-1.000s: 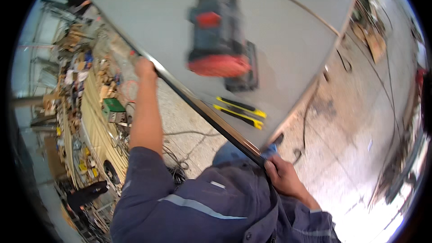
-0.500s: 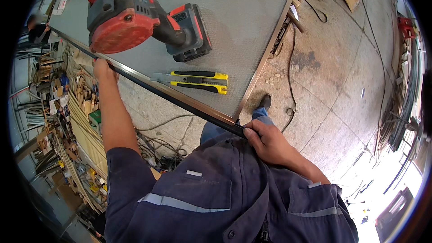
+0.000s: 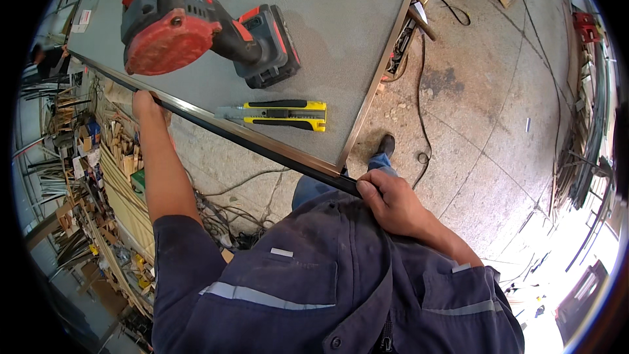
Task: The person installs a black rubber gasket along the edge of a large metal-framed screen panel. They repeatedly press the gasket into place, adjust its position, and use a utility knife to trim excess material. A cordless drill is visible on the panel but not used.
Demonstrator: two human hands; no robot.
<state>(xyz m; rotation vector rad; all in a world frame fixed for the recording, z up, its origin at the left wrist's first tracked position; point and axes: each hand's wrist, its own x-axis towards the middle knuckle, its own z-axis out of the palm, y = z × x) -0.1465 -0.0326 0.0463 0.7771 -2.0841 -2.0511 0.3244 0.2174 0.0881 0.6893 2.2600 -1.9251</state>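
A long black strip (image 3: 262, 152) runs along the near edge of a large grey panel (image 3: 327, 46) with a bronze-coloured metal frame. My right hand (image 3: 394, 203) is closed round the strip's end, just beyond the panel's near corner, thumb on top. Further along the same edge, my left hand (image 3: 145, 103) curls round the strip, its fingers mostly hidden beneath. On the panel lies a yellow and black utility knife (image 3: 285, 115), its blade pointing left. A black and red cordless drill (image 3: 173, 26) rests behind it, with its battery on the panel.
Timber offcuts and long strips (image 3: 118, 177) crowd the left side. Coiled cables (image 3: 229, 213) lie on the concrete floor below the panel. A box of tools with a hammer (image 3: 422, 23) stands past the right edge. Another person (image 3: 49, 59) is at the far left.
The panel, with the drill and knife on it, sits slightly further left and up in view. My right hand is a little further from the panel's corner, still gripping the strip.
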